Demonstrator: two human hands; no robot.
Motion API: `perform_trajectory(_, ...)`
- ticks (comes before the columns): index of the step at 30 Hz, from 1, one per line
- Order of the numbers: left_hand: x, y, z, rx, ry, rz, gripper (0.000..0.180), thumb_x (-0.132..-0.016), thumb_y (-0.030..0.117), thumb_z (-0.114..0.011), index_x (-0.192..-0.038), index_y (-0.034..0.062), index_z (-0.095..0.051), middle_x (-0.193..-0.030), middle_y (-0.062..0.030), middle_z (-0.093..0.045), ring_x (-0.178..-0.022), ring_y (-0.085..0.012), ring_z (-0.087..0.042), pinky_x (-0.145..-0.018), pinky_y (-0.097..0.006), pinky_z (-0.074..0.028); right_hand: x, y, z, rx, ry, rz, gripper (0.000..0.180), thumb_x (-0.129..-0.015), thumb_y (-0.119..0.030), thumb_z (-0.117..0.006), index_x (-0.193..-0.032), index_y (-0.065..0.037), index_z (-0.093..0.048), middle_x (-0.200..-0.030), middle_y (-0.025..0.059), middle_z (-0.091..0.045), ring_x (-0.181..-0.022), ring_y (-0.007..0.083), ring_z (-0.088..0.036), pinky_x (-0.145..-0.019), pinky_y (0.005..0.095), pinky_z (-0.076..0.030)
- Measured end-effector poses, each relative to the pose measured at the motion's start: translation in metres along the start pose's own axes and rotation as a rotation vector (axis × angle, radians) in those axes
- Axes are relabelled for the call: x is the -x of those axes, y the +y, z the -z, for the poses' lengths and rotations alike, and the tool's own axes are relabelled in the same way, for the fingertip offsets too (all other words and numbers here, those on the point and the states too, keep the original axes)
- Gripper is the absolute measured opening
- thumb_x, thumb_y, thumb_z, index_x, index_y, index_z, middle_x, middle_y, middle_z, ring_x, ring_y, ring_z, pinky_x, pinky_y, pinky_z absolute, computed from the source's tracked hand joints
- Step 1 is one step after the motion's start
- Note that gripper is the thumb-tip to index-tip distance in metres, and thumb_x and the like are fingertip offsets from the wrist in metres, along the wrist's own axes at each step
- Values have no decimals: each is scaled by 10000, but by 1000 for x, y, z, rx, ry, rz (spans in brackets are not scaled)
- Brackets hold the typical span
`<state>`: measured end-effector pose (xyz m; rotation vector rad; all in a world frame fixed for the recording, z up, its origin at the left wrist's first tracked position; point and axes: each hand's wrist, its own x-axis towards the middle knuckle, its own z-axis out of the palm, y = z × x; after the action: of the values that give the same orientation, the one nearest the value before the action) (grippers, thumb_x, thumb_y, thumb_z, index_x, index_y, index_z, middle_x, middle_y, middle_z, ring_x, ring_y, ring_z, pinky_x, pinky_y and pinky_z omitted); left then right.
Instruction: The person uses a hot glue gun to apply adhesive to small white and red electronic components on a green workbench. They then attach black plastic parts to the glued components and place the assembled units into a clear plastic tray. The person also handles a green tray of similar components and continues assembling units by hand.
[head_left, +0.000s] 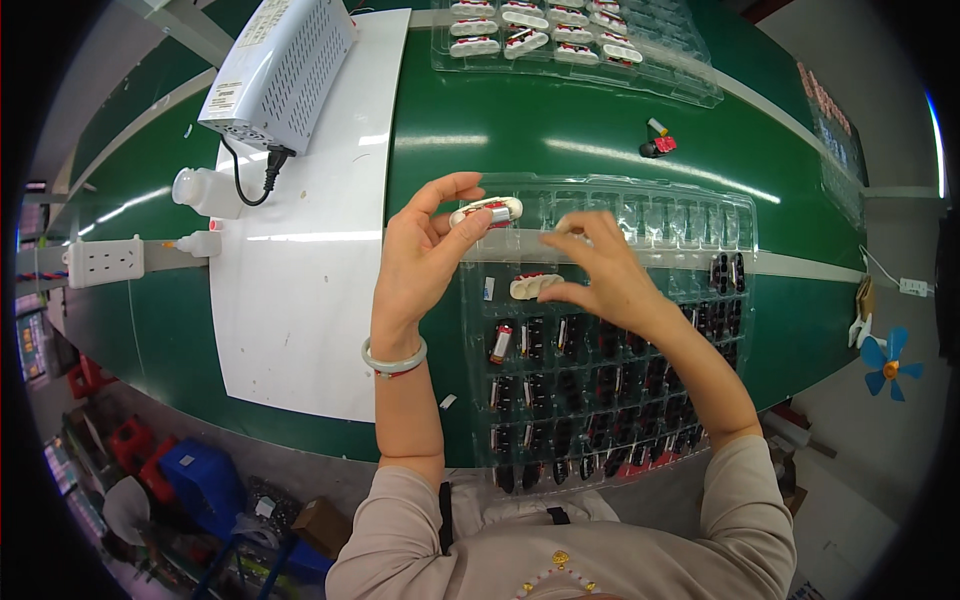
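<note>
Green workbench fills my view, with a white sheet laid over its 9 o'clock side. Left hand is raised above the clear compartment tray, thumb and fingers pinching a small white oblong piece with red and metal showing inside — held up and level, I'd say so its open face can be seen and reached. Right hand hovers just at 3 o'clock of that piece, fingers curled toward the thumb; I can't tell if anything is between the fingertips, too blurred. A second white piece lies on the tray just below both hands, within easy reach.

Tray's lower rows, toward 6 o'clock, hold many small dark components, one silver-red cylinder among them; upper rows look mostly bare. At 12 o'clock a further clear tray carries finished-looking white pieces. White vented box with a black cable sits at 10 o'clock, a white bottle and a power strip at 9. Small red-black part lies loose at 1 o'clock, a blue fan off the bench at 3. Nothing blocks the hands — only the right forearm covers some tray cells.
</note>
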<state>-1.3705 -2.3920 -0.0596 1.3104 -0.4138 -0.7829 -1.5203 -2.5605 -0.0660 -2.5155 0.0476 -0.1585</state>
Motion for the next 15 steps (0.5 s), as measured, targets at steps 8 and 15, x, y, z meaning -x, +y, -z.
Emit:
perform_trajectory(8, -2, -7, 7, -225, -307, 213, 315, -885, 75, -561, -1164, -56, -499, -1020, -137, -618, -906, -167, -628, -793, -267, -496, 38, -8, -9, 380, 419, 650, 306, -632, -76, -741, -924, -13, -673, -971, 33, -499, -792, 176, -505, -648, 325, -422)
perform_trajectory(15, 1, -18, -9, -468, -488, 69, 280, -841, 95, -591, -1091, -27, -557, -941, -149, -651, -860, -208, -655, -759, -306, -506, 42, -23, 17, 452, 634, 718, 335, -660, -106, -759, -974, -144, -650, -954, -12, -437, -795, 102, -507, -629, 278, -304)
